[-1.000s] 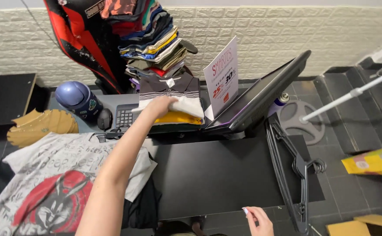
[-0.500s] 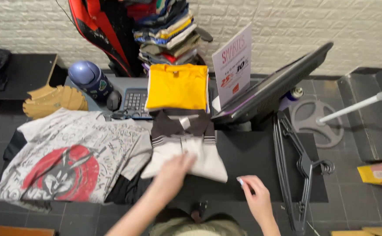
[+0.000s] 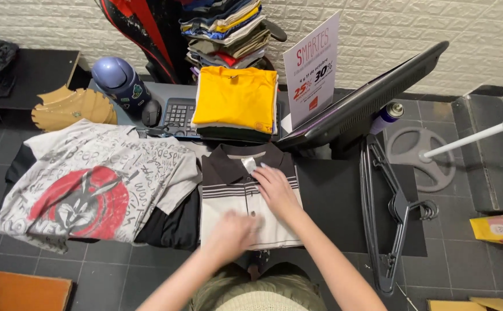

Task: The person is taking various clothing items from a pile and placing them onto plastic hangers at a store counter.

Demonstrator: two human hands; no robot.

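Note:
A folded polo shirt [image 3: 228,190] with a dark brown collar, dark stripes and a cream lower part lies on the black table [image 3: 332,201] in front of me. My left hand [image 3: 231,233], blurred, rests flat on its cream lower part. My right hand [image 3: 274,187] presses flat on the striped chest, fingers near the collar. Neither hand grips anything.
A grey printed T-shirt [image 3: 90,187] lies spread to the left. A folded yellow shirt [image 3: 237,98] tops a stack over a keyboard [image 3: 177,115]. Behind stand a tilted monitor [image 3: 366,101], a sign [image 3: 312,63], a clothes pile [image 3: 225,29] and a blue helmet [image 3: 113,75]. Black hangers [image 3: 386,213] lie right.
The polo shirt has come from the back stack to the table in front of me, uncovering the yellow shirt. Both hands now lie on the polo; the right hand moved up onto it.

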